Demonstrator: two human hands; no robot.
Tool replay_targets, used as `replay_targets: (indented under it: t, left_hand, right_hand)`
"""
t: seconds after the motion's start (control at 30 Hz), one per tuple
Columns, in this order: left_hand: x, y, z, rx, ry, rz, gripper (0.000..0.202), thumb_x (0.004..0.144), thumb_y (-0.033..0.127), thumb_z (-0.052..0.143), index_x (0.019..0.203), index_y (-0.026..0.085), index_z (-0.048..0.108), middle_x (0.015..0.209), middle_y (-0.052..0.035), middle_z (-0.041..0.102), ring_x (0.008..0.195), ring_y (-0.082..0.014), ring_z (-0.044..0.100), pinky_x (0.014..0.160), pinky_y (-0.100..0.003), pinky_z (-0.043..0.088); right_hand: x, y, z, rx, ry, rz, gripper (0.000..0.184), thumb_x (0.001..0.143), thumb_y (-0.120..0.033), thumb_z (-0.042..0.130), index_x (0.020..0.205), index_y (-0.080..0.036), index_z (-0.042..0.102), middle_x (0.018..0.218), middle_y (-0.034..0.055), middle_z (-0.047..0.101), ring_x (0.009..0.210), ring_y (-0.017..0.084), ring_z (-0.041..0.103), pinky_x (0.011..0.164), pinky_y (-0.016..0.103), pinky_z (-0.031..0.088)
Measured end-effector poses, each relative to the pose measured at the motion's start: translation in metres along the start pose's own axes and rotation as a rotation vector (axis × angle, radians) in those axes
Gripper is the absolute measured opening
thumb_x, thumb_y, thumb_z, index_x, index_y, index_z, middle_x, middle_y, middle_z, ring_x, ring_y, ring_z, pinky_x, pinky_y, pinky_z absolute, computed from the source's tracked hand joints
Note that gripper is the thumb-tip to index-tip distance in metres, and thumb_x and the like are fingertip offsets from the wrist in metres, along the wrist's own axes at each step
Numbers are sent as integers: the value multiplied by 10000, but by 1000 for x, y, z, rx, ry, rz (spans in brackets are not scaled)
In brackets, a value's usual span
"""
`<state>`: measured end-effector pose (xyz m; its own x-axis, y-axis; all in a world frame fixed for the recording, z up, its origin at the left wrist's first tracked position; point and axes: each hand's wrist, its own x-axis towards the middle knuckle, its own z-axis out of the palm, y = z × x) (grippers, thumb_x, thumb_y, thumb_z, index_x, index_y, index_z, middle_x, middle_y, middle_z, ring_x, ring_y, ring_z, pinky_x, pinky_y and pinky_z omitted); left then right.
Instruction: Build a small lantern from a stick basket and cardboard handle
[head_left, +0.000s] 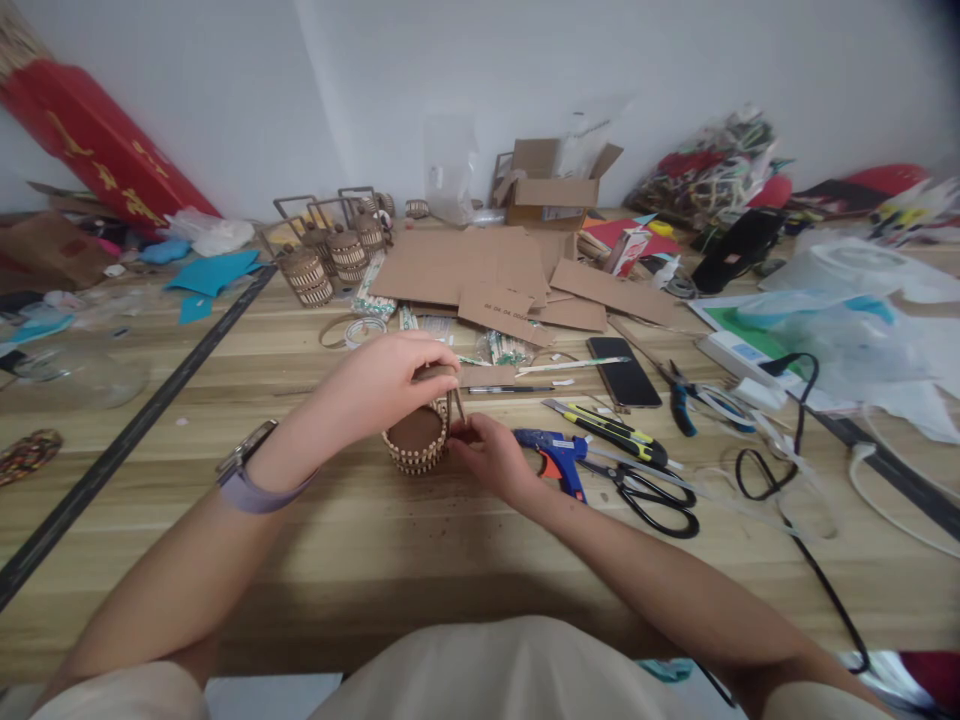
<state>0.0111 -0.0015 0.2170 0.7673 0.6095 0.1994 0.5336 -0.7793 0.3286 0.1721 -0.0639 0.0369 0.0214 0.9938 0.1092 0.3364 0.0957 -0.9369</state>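
A small round basket-like container [416, 458], with a wall of short upright sticks and a brown floor, stands on the table in front of me. My left hand [401, 368] arches over its far rim, with thumb and fingers closed on a thin brown handle [459, 402] at the top. Low at the container's right side, my right hand [491, 455] pinches the lower end of that handle. The fingertips partly cover where handle and wall meet, so I cannot tell whether they are joined.
Right of my hands lie a blue glue gun [559, 455], black scissors [652, 500], a yellow-black utility knife [615, 432], pliers [681, 400] and a phone [624, 372]. Cardboard sheets [457, 262] cover the middle back. Similar handled containers [307, 278] stand at the back left.
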Motion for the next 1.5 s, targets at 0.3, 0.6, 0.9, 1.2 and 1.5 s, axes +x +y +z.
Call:
replay_targets:
  t: [0.3,0.6,0.9,1.2,1.5]
  left_hand:
    - [0,0,0,57,-10,7,200,919,280,567,914,205,752,950,-36,757,883,-200,657,770,-303,449]
    - [1,-2,0,53,-51,-7,192,913,268,578,897,198,755,912,-26,736,864,-193,646,765,-297,435]
    - [1,-1,0,46,-87,-16,196,907,285,580,871,205,755,907,-21,745,865,-197,649,758,-297,429]
    - [1,-3,0,50,-93,12,200,902,271,573,881,193,756,892,-26,743,853,-199,652,749,-297,430]
    - [0,-3,-1,73,-104,2,195,912,258,567,861,200,746,888,-25,744,843,-196,652,744,-299,428]
  right_hand:
    - [-1,-1,-1,1,1,-23,81,805,-144,660,869,-193,665,848,35,743,785,182,687,744,310,533]
    - [-1,4,1,-4,12,-33,52,808,-178,669,854,-195,652,833,25,734,769,183,678,721,297,520]
    - [-1,7,2,-13,16,-53,49,810,-175,654,852,-197,644,795,7,699,734,166,639,688,277,481]
    - [0,7,2,-12,10,-76,49,810,-177,651,848,-204,635,787,2,699,738,167,642,686,277,486]
    - [-3,-2,-2,46,-55,-154,148,874,-263,624,1011,-218,594,988,51,742,845,184,707,769,321,554]
